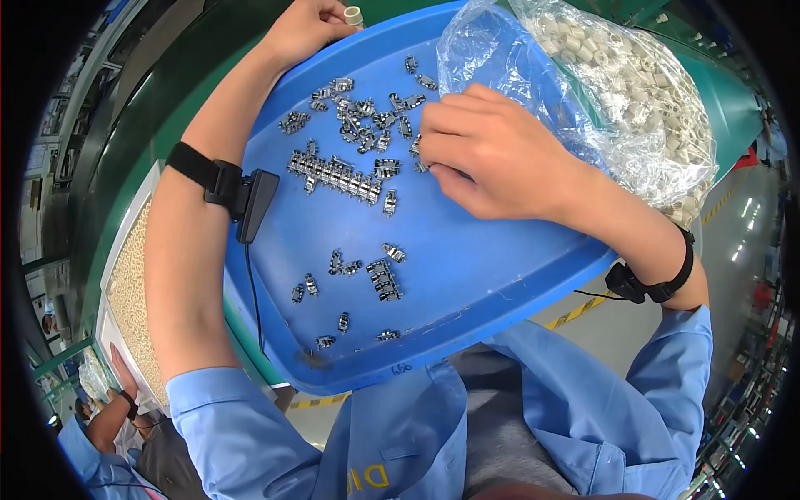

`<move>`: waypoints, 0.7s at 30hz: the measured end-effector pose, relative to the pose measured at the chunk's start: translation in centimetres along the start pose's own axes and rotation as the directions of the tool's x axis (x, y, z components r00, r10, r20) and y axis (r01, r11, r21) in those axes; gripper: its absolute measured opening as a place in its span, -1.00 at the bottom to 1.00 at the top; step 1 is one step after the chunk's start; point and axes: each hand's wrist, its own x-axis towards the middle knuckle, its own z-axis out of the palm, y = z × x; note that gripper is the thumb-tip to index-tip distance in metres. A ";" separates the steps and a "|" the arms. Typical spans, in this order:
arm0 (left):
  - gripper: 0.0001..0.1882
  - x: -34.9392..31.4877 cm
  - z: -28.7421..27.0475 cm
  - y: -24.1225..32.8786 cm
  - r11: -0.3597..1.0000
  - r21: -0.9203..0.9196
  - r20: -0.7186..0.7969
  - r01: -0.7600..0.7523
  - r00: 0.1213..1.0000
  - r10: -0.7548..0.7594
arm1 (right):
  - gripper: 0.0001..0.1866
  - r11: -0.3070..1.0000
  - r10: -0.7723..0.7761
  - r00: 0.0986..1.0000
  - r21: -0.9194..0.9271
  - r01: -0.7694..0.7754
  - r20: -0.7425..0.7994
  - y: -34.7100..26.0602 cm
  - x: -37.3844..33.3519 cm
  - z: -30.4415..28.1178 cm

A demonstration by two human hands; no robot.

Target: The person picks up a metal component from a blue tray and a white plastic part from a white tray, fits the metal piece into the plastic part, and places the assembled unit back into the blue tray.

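My left hand (pixel 304 32) reaches past the far left rim of the blue tray (pixel 492 267). Its curled fingers pinch a short cream plastic sleeve (pixel 353 17). Over the tray's middle right, my right hand (pixel 492 154) is closed, knuckles up, its fingertips bent down beside several small metal pieces; what they grip, if anything, is hidden. Shiny metal clip-like parts (pixel 358 125) lie loosely scattered left of that hand. A row of the same parts (pixel 335 177) sits side by side nearby, and a shorter row (pixel 383 280) lies closer to me.
A transparent bag (pixel 658 108) full of cream sleeves rests at the tray's far right. Left of my forearm stands a white bin (pixel 125 275) of small beige pieces. A green work surface (pixel 158 100) lies under the tray. Another person (pixel 108 433) works at the lower left.
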 end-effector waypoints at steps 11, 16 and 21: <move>-0.63 -9.2 -9.3 8.8 0.995 0.072 -0.064 -0.062 0.996 0.067 | -0.84 0.980 0.008 0.999 0.200 -0.016 0.040 -1.5 0.3 -1.4; -0.70 -23.8 -14.3 17.2 0.999 0.026 -0.239 0.038 0.971 -0.031 | -0.83 0.963 0.011 0.993 0.266 -0.042 0.117 -2.2 -0.7 -1.7; -0.79 -36.8 -15.0 11.9 0.927 -0.005 -0.406 0.374 0.847 -0.344 | -0.80 0.954 0.037 0.974 0.281 -0.101 0.224 -2.1 -1.3 -1.5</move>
